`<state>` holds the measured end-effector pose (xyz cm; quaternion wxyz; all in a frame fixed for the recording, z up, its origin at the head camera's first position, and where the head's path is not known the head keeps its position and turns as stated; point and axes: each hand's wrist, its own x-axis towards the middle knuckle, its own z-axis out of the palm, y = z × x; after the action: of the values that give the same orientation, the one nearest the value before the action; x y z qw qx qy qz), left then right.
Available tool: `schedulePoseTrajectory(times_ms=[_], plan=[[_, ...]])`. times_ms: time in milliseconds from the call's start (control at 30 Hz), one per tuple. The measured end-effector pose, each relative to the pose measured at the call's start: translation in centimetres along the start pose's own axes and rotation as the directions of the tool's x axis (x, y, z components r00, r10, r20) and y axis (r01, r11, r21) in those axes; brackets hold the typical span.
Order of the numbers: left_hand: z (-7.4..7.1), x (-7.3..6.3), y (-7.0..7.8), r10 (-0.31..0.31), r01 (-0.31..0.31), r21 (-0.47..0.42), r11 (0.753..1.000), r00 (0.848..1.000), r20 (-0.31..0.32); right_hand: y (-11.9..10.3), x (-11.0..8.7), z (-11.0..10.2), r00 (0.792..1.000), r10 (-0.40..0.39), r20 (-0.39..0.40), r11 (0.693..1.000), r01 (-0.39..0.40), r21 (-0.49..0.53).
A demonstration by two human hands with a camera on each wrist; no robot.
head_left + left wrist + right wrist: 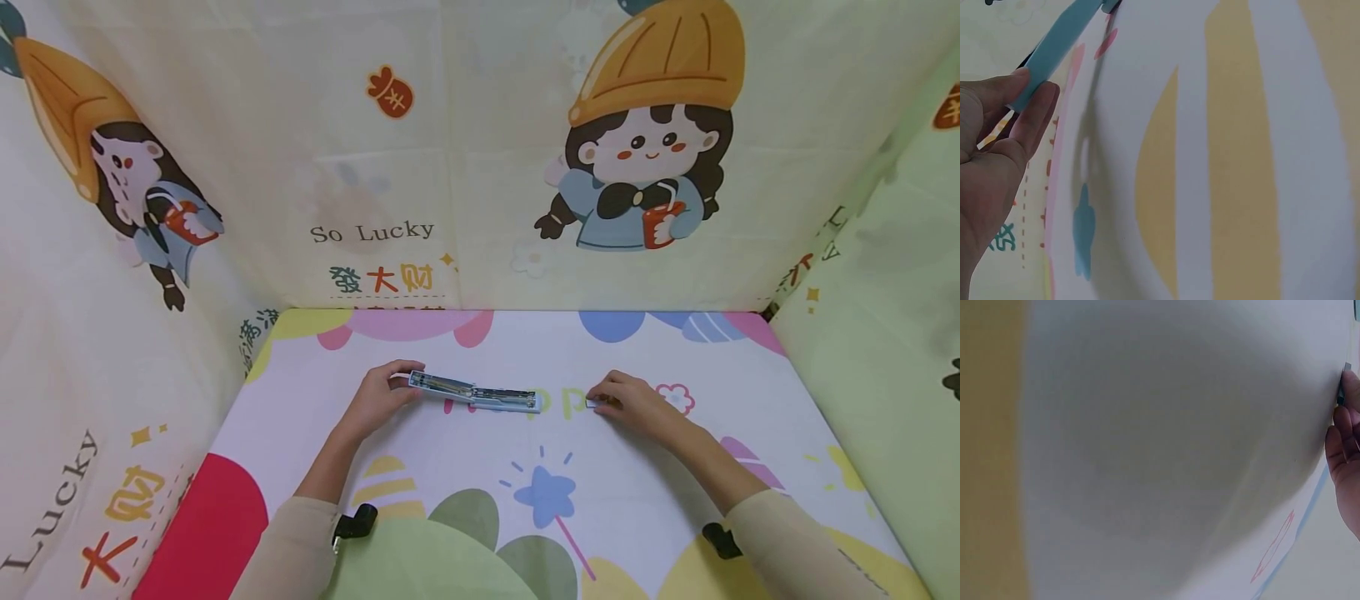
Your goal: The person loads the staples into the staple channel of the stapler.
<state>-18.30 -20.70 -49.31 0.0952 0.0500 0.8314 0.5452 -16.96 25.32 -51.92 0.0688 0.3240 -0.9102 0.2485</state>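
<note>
A light blue stapler [504, 400] lies opened out near the middle of the table, its metal inside facing up. My left hand [386, 396] pinches the far left end of its raised half between thumb and fingers. In the left wrist view, the smooth blue outer side of the stapler [1054, 53] shows beyond the left hand [1004, 131]. To the right, apart from the stapler, my right hand [626, 404] pinches a small pale grey strip of staples [592, 403]. Only a bit of the strip shows past the fingers of the right hand [1349, 450] in the right wrist view.
A printed cloth [645, 492] with coloured shapes covers the table. Pale patterned curtains [495, 150] stand behind it and on both sides. Black wrist camera mounts [358, 522] sit at both sleeves.
</note>
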Motion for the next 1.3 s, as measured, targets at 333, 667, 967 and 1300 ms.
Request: schedulePoseTrajectory(times_ms=[333, 667, 967, 1300], plan=[[0.3, 0.0, 0.3, -0.026, 0.026, 0.018, 0.999, 1.000, -0.010, -0.2, 0.0, -0.2, 1.000, 0.000, -0.011, 1.000, 0.000, -0.007], [0.4, 0.1, 0.4, -0.045, 0.046, 0.037, 0.998, 0.999, -0.014, -0.2, 0.5, -0.2, 1.000, 0.013, -0.005, 1.000, -0.013, 0.005], [0.2, 0.1, 0.3, -0.048, 0.048, 0.055, 0.997, 0.999, -0.013, -1.2, 1.7, -0.8, 0.995, 0.095, 0.039, 0.995, -0.096, 0.023], [0.0, 0.1, -0.1, -0.035, 0.036, 0.049, 0.998, 0.999, -0.024, -2.6, 3.7, -0.3, 0.995, 0.090, 0.051, 0.993, -0.093, 0.076]])
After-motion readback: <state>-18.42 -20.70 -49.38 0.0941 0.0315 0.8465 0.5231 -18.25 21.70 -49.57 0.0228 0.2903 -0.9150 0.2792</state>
